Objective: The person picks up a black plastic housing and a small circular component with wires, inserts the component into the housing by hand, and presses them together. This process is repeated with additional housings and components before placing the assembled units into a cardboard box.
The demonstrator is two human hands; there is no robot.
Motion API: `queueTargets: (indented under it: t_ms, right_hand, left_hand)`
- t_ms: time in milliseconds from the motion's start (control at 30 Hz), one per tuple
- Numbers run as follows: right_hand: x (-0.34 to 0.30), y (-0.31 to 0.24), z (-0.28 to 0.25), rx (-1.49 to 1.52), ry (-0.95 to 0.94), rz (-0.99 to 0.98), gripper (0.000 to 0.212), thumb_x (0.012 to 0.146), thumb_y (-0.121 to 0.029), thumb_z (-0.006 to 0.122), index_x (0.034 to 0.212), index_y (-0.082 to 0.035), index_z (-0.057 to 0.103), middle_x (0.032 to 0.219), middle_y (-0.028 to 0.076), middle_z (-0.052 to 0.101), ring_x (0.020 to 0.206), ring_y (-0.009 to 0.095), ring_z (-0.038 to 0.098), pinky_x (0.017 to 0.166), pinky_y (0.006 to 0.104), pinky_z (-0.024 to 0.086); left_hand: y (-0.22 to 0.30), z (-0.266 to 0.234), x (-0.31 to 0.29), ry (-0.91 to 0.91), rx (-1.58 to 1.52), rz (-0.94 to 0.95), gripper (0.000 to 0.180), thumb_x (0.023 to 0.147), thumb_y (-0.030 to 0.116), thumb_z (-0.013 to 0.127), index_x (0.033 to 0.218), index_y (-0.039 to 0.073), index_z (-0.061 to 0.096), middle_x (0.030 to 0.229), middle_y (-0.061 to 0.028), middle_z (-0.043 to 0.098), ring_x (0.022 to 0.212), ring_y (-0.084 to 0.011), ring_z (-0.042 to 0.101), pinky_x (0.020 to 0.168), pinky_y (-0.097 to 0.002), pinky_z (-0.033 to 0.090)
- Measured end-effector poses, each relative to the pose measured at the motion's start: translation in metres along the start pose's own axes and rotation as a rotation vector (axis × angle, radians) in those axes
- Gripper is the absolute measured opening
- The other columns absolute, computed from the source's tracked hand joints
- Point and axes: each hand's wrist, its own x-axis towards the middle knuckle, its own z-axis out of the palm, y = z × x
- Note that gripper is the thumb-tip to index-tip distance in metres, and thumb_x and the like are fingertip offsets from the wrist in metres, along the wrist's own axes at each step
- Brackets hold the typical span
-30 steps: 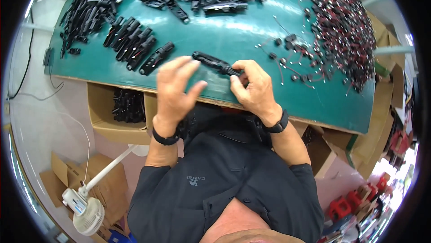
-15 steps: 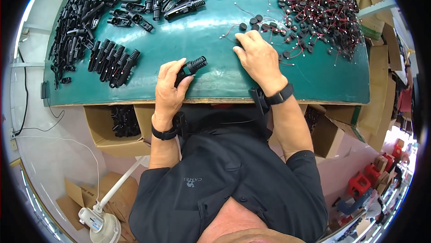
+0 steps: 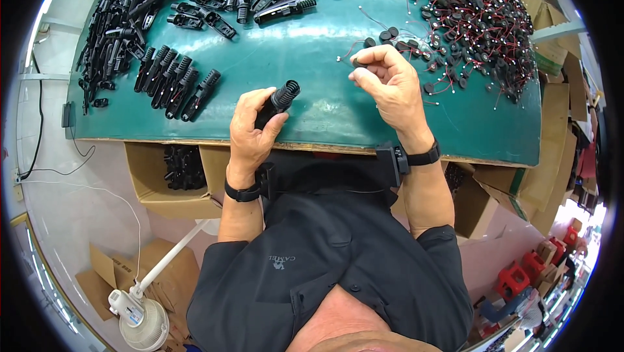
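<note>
My left hand [image 3: 251,128] is closed around a black plastic housing with a ribbed, spring-like neck [image 3: 286,95]. The neck points up and away, and the fingers hide part of the body. To its right, my right hand [image 3: 393,85] pinches a small black disc [image 3: 359,63] between thumb and fingertips; I cannot make out whether wires hang from it. Just beyond that hand lie several loose black discs with thin wires [image 3: 389,34]. Several similar black housings [image 3: 175,85] stand in a slanted row left of my left hand.
More black housings [image 3: 123,33] are heaped at the left and far side of the green table [image 3: 312,40]. A large pile of wired discs [image 3: 474,20] covers the far right. Below the front edge sits a cardboard box [image 3: 172,206] with black parts. A white fan [image 3: 143,326] stands lower left.
My right hand has lifted from the loose discs and turned, now showing a disc in its fingertips. The housing in my left hand has tilted more upright. The whole view has shifted slightly.
</note>
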Motion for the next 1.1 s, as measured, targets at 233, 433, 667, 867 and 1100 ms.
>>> queueTargets:
  t_ms: [233,433,667,867,1100]
  right_hand:
    - [-0.004,-0.035,0.011,-0.351,-0.099,-0.341,0.029,0.095,0.003,0.072,0.124,0.000,0.070,0.117,0.007,0.071,0.102,0.013,0.067,0.088,0.0269,0.054]
    - [-0.010,-0.038,0.021,0.237,-0.080,-0.228,0.035,0.087,0.010,0.075,0.120,0.000,0.072,0.117,0.012,0.072,0.104,0.019,0.069,0.092,0.0304,0.055]
    - [-0.017,-0.038,0.026,0.041,-0.105,-0.576,0.030,0.092,0.007,0.079,0.119,0.004,0.068,0.130,0.021,0.070,0.110,0.024,0.070,0.098,0.0359,0.057]
    - [-0.024,-0.042,0.037,-0.033,-0.132,-0.686,0.030,0.090,0.007,0.081,0.117,0.002,0.069,0.124,0.021,0.073,0.106,0.026,0.073,0.092,0.0360,0.060]
    - [-0.023,-0.036,0.051,-0.113,-0.144,-0.754,0.030,0.084,0.007,0.082,0.111,-0.003,0.073,0.116,0.016,0.077,0.099,0.027,0.075,0.083,0.0341,0.060]
  left_hand:
    - [0.001,0.001,-0.003,0.036,0.026,0.009,0.053,0.081,-0.001,0.082,0.131,0.003,0.067,0.121,-0.0148,0.068,0.105,-0.0275,0.068,0.088,-0.0348,0.057]
    - [0.001,0.003,-0.004,0.064,0.001,0.035,0.053,0.078,-0.006,0.078,0.129,0.002,0.065,0.120,-0.0152,0.067,0.105,-0.0267,0.067,0.089,-0.0344,0.057]
    - [-0.002,0.005,-0.005,0.068,-0.056,0.060,0.055,0.077,-0.011,0.077,0.128,0.002,0.061,0.121,-0.0151,0.063,0.106,-0.0241,0.067,0.090,-0.0328,0.057]
    - [-0.003,0.005,-0.006,0.050,-0.080,0.052,0.057,0.077,-0.012,0.076,0.130,0.002,0.059,0.121,-0.0146,0.063,0.106,-0.0237,0.067,0.092,-0.0330,0.057]
    - [-0.002,0.004,-0.005,0.018,-0.109,0.089,0.058,0.077,-0.013,0.074,0.131,0.002,0.059,0.122,-0.0149,0.062,0.109,-0.0249,0.066,0.096,-0.0350,0.056]
